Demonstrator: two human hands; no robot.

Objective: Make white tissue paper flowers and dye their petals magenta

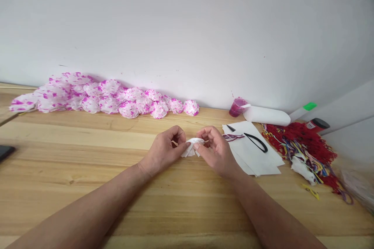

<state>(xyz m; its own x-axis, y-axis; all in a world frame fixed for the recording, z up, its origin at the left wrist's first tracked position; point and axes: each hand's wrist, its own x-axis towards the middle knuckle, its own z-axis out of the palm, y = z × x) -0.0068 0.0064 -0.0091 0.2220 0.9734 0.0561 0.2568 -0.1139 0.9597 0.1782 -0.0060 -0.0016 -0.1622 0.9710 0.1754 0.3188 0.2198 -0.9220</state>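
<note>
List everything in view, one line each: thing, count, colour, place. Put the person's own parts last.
paper flowers: a long row, white blotched with pink, along the wall, back left
cup: one, pink contents, by the wall right of the flowers
roll: one, white, lying beside the cup
paper sheets: a few stacked, white, right of centre
black looped tool: one, perhaps scissors, on the sheets
cords: a tangled heap, red and mixed colours, far right
dark object: one, black, left edge
table: one, light wood
folded paper: one, white, pinched between both hands
left hand: on the paper's left
right hand: on the paper's right
</note>
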